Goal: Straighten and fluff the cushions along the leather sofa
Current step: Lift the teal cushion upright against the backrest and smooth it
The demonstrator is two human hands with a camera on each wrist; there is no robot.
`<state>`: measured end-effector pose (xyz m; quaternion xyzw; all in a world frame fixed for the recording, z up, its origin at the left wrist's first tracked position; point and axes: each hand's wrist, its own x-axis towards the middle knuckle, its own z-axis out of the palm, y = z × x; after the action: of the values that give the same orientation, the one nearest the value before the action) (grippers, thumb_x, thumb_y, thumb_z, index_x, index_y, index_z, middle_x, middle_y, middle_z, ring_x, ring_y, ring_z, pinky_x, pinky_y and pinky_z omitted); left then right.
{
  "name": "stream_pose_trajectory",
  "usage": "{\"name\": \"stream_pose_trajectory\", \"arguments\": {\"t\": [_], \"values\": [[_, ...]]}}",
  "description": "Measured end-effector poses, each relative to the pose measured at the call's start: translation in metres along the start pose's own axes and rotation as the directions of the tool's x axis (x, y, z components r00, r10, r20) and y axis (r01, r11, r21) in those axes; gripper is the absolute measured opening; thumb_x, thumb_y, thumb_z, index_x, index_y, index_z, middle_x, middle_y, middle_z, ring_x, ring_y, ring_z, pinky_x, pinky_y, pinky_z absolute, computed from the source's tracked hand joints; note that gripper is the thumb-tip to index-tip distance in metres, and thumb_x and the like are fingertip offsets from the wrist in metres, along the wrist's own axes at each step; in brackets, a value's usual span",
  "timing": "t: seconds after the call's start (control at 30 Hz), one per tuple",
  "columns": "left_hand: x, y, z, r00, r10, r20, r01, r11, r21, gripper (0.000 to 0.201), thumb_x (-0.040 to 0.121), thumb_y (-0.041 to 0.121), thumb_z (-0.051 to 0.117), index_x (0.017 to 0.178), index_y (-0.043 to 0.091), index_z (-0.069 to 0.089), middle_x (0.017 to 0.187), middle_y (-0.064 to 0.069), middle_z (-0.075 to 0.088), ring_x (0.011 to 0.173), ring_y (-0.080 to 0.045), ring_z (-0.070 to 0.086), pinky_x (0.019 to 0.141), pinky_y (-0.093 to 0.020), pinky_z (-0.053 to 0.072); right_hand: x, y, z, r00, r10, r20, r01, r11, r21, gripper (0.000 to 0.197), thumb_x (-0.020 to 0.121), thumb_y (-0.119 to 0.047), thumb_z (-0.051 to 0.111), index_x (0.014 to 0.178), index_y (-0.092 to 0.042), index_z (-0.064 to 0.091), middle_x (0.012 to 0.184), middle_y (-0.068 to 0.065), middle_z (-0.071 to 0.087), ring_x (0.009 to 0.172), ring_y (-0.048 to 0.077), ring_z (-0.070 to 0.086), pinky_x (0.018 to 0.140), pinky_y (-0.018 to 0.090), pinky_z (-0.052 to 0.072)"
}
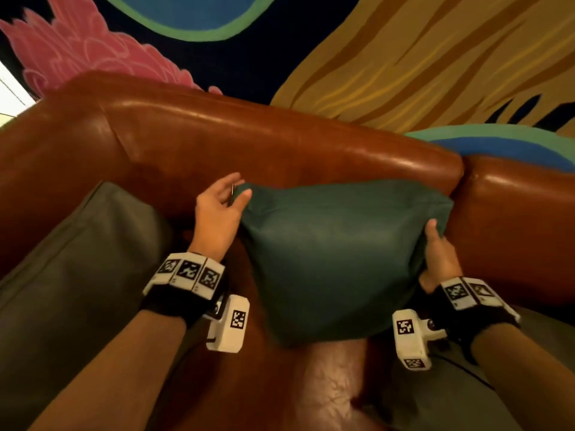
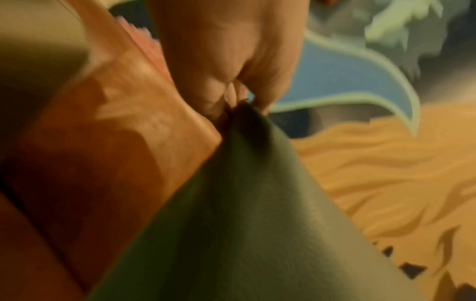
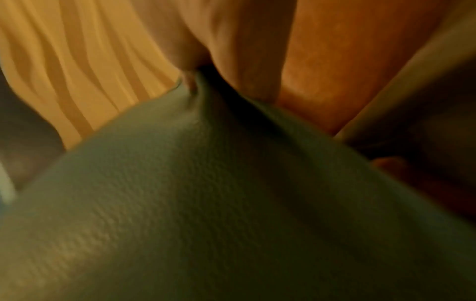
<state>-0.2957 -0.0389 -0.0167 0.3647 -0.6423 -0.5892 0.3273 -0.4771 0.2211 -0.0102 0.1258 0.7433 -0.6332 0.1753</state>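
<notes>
A dark green cushion (image 1: 336,256) stands tilted against the back of the brown leather sofa (image 1: 280,144). My left hand (image 1: 231,197) pinches its upper left corner between thumb and fingers; the left wrist view shows that corner (image 2: 247,114) bunched in the fingertips. At the cushion's right edge, just below the upper right corner, my right hand (image 1: 435,241) grips the fabric; in the right wrist view the green cover (image 3: 231,183) fills the frame under the pinching fingers (image 3: 231,51). The cushion's lower tip points down at the seat.
An olive-grey cushion (image 1: 68,269) lies on the seat at the left, beside my left forearm. Another grey cushion (image 1: 451,396) sits at the lower right. A second sofa back section (image 1: 522,219) continues to the right. A painted mural (image 1: 404,57) covers the wall behind.
</notes>
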Motion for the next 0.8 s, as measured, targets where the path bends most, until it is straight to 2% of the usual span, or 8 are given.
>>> {"name": "stream_pose_trajectory", "arguments": {"t": [0.17, 0.3, 0.37, 0.43, 0.5, 0.6, 0.63, 0.8], "values": [[0.022, 0.015, 0.013, 0.983, 0.111, -0.147, -0.098, 0.991, 0.091, 0.027, 0.090, 0.013, 0.067, 0.117, 0.010, 0.066, 0.114, -0.010, 0.069, 0.111, -0.015, 0.064, 0.100, -0.028, 0.049, 0.021, -0.014, -0.007, 1.000, 0.019, 0.015, -0.020, 0.994, 0.105, 0.040, 0.102, -0.034, 0.051, 0.134, -0.010, 0.057, 0.129, 0.011, 0.065, 0.107, 0.027, 0.066, 0.090, 0.042, 0.052], [0.041, 0.026, 0.010, 0.963, 0.197, -0.181, -0.147, 0.955, 0.259, 0.028, 0.095, 0.020, 0.060, 0.120, 0.008, 0.065, 0.119, -0.010, 0.067, 0.116, -0.020, 0.061, 0.101, -0.027, 0.046, 0.025, 0.005, 0.004, 0.987, 0.111, 0.114, -0.118, 0.991, 0.058, 0.044, 0.101, -0.036, 0.053, 0.135, -0.007, 0.055, 0.127, 0.013, 0.065, 0.110, 0.032, 0.065, 0.098, 0.051, 0.051], [0.040, 0.028, 0.015, 0.996, 0.083, -0.028, -0.061, 0.884, 0.464, 0.040, 0.103, 0.028, 0.044, 0.138, 0.012, 0.052, 0.147, -0.016, 0.045, 0.138, -0.032, 0.040, 0.114, -0.040, 0.030, 0.027, 0.020, 0.009, 0.980, 0.165, 0.114, -0.159, 0.986, -0.053, 0.071, 0.087, -0.057, 0.065, 0.140, -0.013, 0.049, 0.135, 0.012, 0.060, 0.120, 0.034, 0.060, 0.103, 0.057, 0.046], [0.024, 0.029, 0.024, 0.997, -0.001, 0.074, -0.049, 0.734, 0.677, 0.047, 0.106, 0.035, 0.027, 0.152, 0.023, 0.031, 0.162, -0.017, 0.006, 0.148, -0.040, 0.002, 0.117, -0.060, 0.007, 0.026, 0.024, 0.012, 0.998, -0.064, -0.011, 0.058, 0.953, -0.296, 0.088, 0.083, -0.053, 0.071, 0.151, -0.013, 0.034, 0.152, 0.013, 0.041, 0.139, 0.034, 0.041, 0.116, 0.050, 0.033], [-0.007, 0.021, 0.036, 0.953, 0.250, 0.173, -0.278, 0.486, 0.828, 0.051, 0.105, 0.037, 0.023, 0.154, 0.022, 0.024, 0.162, -0.020, 0.003, 0.148, -0.043, -0.004, 0.110, -0.067, -0.002, 0.000, 0.016, 0.023, 0.855, -0.515, 0.070, 0.449, 0.665, -0.597, 0.069, 0.097, -0.029, 0.058, 0.155, -0.010, 0.025, 0.163, 0.014, 0.021, 0.151, 0.032, 0.015, 0.122, 0.047, 0.009], [-0.044, -0.005, 0.057, 0.796, 0.413, 0.443, -0.575, 0.285, 0.767, 0.053, 0.105, 0.037, 0.017, 0.153, 0.013, 0.024, 0.161, -0.010, 0.021, 0.149, -0.032, 0.008, 0.114, -0.061, -0.001, -0.043, 0.017, 0.064, 0.393, -0.737, 0.550, 0.821, 0.012, -0.571, 0.053, 0.101, -0.025, 0.038, 0.152, -0.012, 0.036, 0.163, 0.011, 0.026, 0.152, 0.029, 0.013, 0.117, 0.054, 0.002], [-0.049, -0.015, 0.062, 0.780, 0.405, 0.477, -0.603, 0.284, 0.745, 0.053, 0.106, 0.036, 0.013, 0.153, 0.012, 0.022, 0.160, -0.007, 0.023, 0.149, -0.027, 0.009, 0.116, -0.058, -0.002, -0.046, 0.023, 0.079, 0.350, -0.670, 0.655, 0.842, -0.081, -0.533, 0.054, 0.100, -0.025, 0.034, 0.151, -0.011, 0.038, 0.162, 0.010, 0.030, 0.151, 0.028, 0.017, 0.118, 0.054, 0.003], [-0.029, -0.052, 0.051, 0.745, 0.343, 0.572, -0.653, 0.199, 0.731, 0.055, 0.104, 0.045, 0.015, 0.153, 0.021, 0.023, 0.159, 0.000, 0.023, 0.148, -0.023, 0.013, 0.117, -0.052, -0.008, -0.019, 0.035, 0.109, 0.376, -0.539, 0.754, 0.796, -0.229, -0.561, 0.054, 0.101, -0.038, 0.029, 0.150, -0.020, 0.043, 0.156, 0.006, 0.042, 0.146, 0.026, 0.035, 0.117, 0.052, 0.005]]}}
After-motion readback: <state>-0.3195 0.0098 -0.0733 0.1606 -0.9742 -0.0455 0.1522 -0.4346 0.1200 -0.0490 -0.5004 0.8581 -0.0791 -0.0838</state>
